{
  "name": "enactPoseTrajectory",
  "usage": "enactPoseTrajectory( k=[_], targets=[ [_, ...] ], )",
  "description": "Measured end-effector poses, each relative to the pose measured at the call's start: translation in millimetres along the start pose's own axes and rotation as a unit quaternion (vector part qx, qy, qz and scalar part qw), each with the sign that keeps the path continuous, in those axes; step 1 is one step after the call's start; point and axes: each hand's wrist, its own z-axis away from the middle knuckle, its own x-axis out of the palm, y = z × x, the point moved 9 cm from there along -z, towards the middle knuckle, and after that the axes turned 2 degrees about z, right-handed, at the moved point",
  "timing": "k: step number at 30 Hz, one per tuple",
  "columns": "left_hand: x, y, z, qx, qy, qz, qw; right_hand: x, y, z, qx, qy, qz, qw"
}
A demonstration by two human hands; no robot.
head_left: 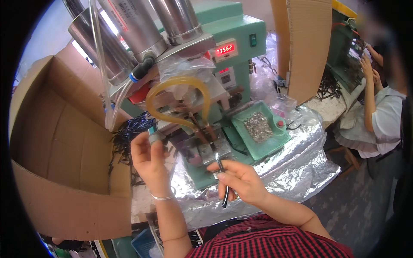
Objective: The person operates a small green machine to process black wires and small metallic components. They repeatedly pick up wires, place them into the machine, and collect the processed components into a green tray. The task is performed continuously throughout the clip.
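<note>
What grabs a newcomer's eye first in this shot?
The green bench-top press machine at centre, with shiny steel cylinders on top and a yellow looped hose in front. Just below, the left hand pinches a small grey-teal part, and the right hand holds a thin black strap-like piece toward the press. A big open cardboard box fills the left.

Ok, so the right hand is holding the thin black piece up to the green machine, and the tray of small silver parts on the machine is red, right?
Not quite. The tray holding the small silver parts is green, like the green machine; only a small knob on it is red. The head view shows this. The right hand does hold the thin black piece.
</note>
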Motion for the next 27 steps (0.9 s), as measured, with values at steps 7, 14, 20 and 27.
enactPoseTrajectory(
  k=[7,14,20,27],
  targets=[
    [1.9,-1.2,1.8,-0.005,0.002,0.005,1.000,-2.8,1.3,-1.8,0.000,-0.002,-0.002,1.000],
    [-6.4,19.5,23.0,0.108,0.046,0.025,0.993,-2.1,-0.1,-2.0,0.001,-0.010,-0.001,1.000],
    [15.9,-12.8,77.6,-0.080,-0.039,-0.056,0.995,-7.5,-0.4,-0.5,0.001,-0.008,0.029,1.000],
    [82.6,-45.2,101.1,-0.301,-0.201,0.044,0.931,-128.8,-18.7,27.4,-0.123,0.276,0.165,0.939]
  ],
)
